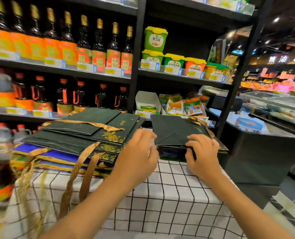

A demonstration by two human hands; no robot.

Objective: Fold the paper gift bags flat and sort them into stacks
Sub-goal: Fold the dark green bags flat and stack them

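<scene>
Supermarket aisle, grid-check tablecloth (160, 200). On it, right: dark green paper gift bag (176, 131), gold lettering too small to read, near edge pinched by right hand (202, 152). Left hand (139, 152) hovering, fingers loose, holding nothing. Left: stack of flattened bags (84, 135). Behind: "12.90" shelf tag (145, 65).

Both bare forearms are extended forward from the lower edge of the view, converging slightly toward the middle. The left hand (137, 153) is held raised with its back to the camera, its fingers (144, 135) loosely spread and gently curled, nothing being gripped. The right hand (202, 152) is turned palm down, its fingers (194, 139) bent, and a dark folded edge is pinched between thumb and fingers.
</scene>
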